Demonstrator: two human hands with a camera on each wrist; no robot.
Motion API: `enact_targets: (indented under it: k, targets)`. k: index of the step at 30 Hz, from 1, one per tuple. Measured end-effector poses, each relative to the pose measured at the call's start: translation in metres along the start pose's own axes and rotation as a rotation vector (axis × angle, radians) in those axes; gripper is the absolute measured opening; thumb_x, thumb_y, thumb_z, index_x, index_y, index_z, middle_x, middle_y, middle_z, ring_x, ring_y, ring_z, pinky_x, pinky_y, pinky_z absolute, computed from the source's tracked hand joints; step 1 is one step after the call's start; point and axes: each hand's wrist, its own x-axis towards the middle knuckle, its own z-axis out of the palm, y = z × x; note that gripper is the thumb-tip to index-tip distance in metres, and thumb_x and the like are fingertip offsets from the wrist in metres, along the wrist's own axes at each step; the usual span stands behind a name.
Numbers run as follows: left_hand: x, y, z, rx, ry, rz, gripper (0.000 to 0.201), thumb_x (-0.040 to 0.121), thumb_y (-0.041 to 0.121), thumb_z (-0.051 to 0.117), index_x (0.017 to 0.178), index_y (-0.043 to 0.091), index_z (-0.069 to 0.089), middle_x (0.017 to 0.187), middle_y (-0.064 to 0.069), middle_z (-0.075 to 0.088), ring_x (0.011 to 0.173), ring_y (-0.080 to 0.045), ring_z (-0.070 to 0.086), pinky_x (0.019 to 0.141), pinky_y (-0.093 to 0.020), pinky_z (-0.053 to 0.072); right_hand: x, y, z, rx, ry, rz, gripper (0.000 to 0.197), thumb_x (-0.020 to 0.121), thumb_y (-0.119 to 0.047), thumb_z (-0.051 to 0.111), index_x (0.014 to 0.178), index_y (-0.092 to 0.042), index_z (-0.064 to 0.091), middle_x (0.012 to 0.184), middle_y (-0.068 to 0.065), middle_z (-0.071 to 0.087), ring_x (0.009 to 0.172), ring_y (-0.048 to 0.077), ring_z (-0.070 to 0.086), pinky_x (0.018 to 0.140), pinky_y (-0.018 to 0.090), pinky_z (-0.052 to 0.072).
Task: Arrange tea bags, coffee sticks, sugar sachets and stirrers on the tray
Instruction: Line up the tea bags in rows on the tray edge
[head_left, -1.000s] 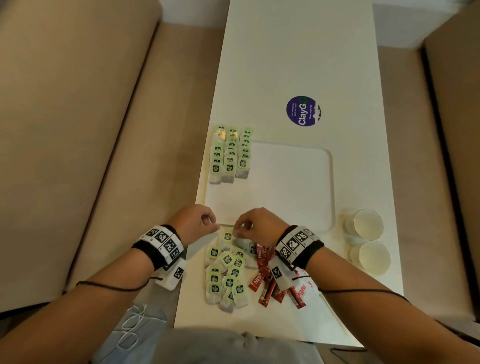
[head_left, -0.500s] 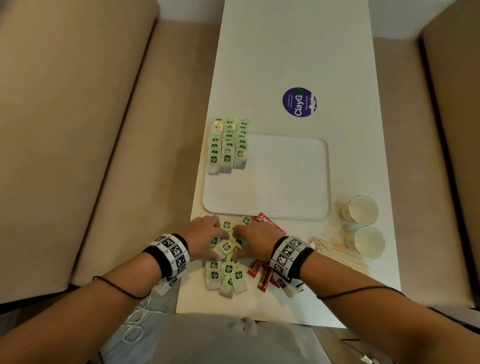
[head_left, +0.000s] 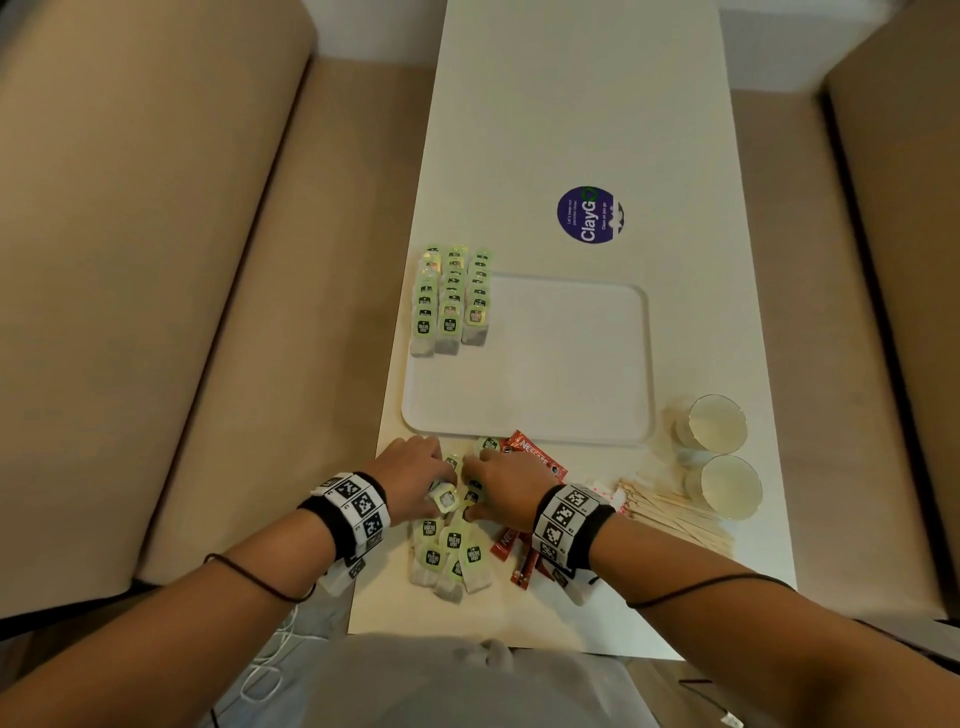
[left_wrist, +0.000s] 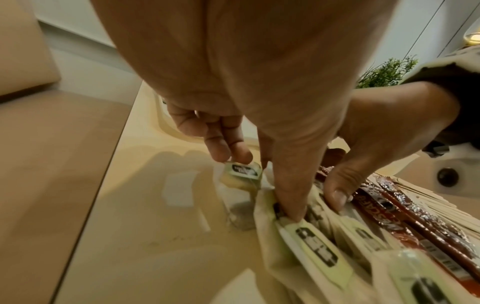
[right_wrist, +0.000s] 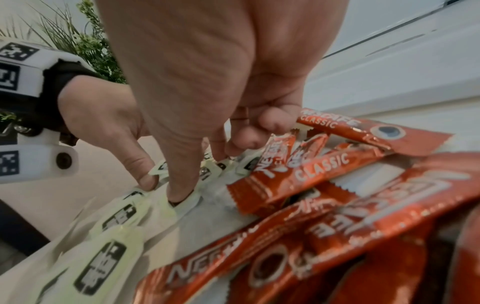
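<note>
Both my hands are dropping back from the tray (head_left: 524, 431) edge onto the loose tea bags (head_left: 452, 551). My left hand (head_left: 410, 475) and right hand (head_left: 501, 488) are pinching bags together, gathering a batch to extend the rows of tea bags (head_left: 449, 301) already lining the tray.

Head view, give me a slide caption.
Both hands gather loose tea bags beside coffee sticks, below the tray.

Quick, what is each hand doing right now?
Left hand: pinches a tea bag tag from the loose pile.
Right hand: fingers curled, pressing on tea bags; a firm hold cannot be told.
</note>
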Motion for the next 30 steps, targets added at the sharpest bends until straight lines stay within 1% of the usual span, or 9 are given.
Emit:
enact_targets:
  k: [5, 8, 12, 16, 18, 19, 25, 28, 30]
  targets:
    - [-0.002, 0.0, -0.001, -0.002, -0.001, -0.012, 0.039, 0.083, 0.042, 0.07, 0.12, 0.03, 0.065, 0.12, 0.002, 0.049, 0.112, -0.02, 0.046, 0.094, -0.034, 0.036, -0.001, 0.001, -0.002, 0.016, -0.006, -0.011, 0.051, 0.085, -0.052, 0.071, 0.119, -0.017, 0.057, 0.112, 0.003, 0.053, 0.088, 0.025, 0.061, 0.073, 0.04, 0.055]
    - [-0.003, 0.0, 0.0, -0.034, 0.021, -0.024, 0.033, 0.082, 0.037, 0.07, 0.113, 0.027, 0.065, 0.117, 0.003, 0.05, 0.111, -0.019, 0.046, 0.092, -0.032, 0.036, -0.004, -0.001, -0.005, 0.02, 0.006, -0.026, 0.047, 0.086, -0.047, 0.072, 0.119, -0.017, 0.056, 0.114, 0.002, 0.052, 0.086, 0.025, 0.062, 0.071, 0.041, 0.056]
    - [-0.005, 0.001, 0.002, -0.05, 0.028, -0.029, 0.035, 0.082, 0.036, 0.069, 0.115, 0.027, 0.063, 0.118, 0.004, 0.049, 0.112, -0.019, 0.046, 0.093, -0.032, 0.037, -0.005, -0.003, -0.006, 0.059, -0.004, -0.041, 0.033, 0.091, -0.04, 0.068, 0.113, -0.02, 0.054, 0.109, 0.001, 0.062, 0.09, 0.024, 0.064, 0.077, 0.042, 0.056]
    - [-0.009, 0.001, 0.004, -0.053, 0.023, -0.014, 0.05, 0.075, 0.051, 0.074, 0.119, 0.031, 0.061, 0.117, 0.006, 0.045, 0.11, -0.018, 0.042, 0.095, -0.032, 0.038, -0.007, -0.003, -0.011, 0.105, -0.017, -0.018, 0.027, 0.095, -0.032, 0.063, 0.117, -0.019, 0.054, 0.104, 0.004, 0.068, 0.092, 0.025, 0.066, 0.079, 0.041, 0.056]
    - [-0.012, 0.002, 0.003, -0.038, 0.013, -0.022, 0.06, 0.07, 0.06, 0.076, 0.121, 0.031, 0.06, 0.118, 0.007, 0.044, 0.11, -0.017, 0.04, 0.095, -0.032, 0.038, -0.008, -0.003, -0.014, 0.128, -0.014, -0.017, 0.028, 0.095, -0.03, 0.062, 0.121, -0.019, 0.056, 0.107, 0.005, 0.069, 0.095, 0.025, 0.066, 0.081, 0.039, 0.056]
    - [-0.012, 0.003, 0.003, -0.027, 0.011, -0.029, 0.062, 0.07, 0.06, 0.077, 0.123, 0.031, 0.06, 0.118, 0.006, 0.043, 0.11, -0.018, 0.04, 0.095, -0.031, 0.038, -0.009, -0.003, -0.015, 0.138, -0.012, -0.018, 0.029, 0.096, -0.028, 0.061, 0.123, -0.019, 0.057, 0.109, 0.005, 0.07, 0.097, 0.024, 0.066, 0.082, 0.038, 0.055]
    - [-0.009, 0.003, 0.008, 0.015, 0.039, -0.042, 0.049, 0.084, 0.048, 0.072, 0.128, 0.029, 0.062, 0.125, 0.002, 0.045, 0.119, -0.021, 0.04, 0.099, -0.034, 0.035, -0.014, 0.003, -0.021, 0.179, -0.06, -0.018, 0.029, 0.096, -0.024, 0.057, 0.124, -0.021, 0.066, 0.113, 0.004, 0.071, 0.103, 0.022, 0.066, 0.085, 0.034, 0.055]
    - [-0.009, 0.002, 0.009, -0.035, 0.049, -0.051, 0.046, 0.085, 0.043, 0.073, 0.127, 0.025, 0.064, 0.126, 0.0, 0.047, 0.119, -0.021, 0.041, 0.1, -0.034, 0.037, -0.017, 0.005, -0.024, 0.212, -0.051, -0.01, 0.028, 0.096, -0.024, 0.059, 0.122, -0.021, 0.067, 0.111, 0.002, 0.072, 0.1, 0.021, 0.066, 0.081, 0.029, 0.052]
    - [-0.008, 0.003, 0.009, -0.095, 0.064, -0.073, 0.043, 0.084, 0.04, 0.074, 0.123, 0.023, 0.067, 0.125, 0.001, 0.048, 0.118, -0.021, 0.043, 0.099, -0.034, 0.04, -0.02, 0.005, -0.026, 0.238, -0.048, -0.004, 0.025, 0.095, -0.023, 0.06, 0.118, -0.021, 0.069, 0.107, 0.002, 0.072, 0.096, 0.02, 0.066, 0.083, 0.031, 0.054]
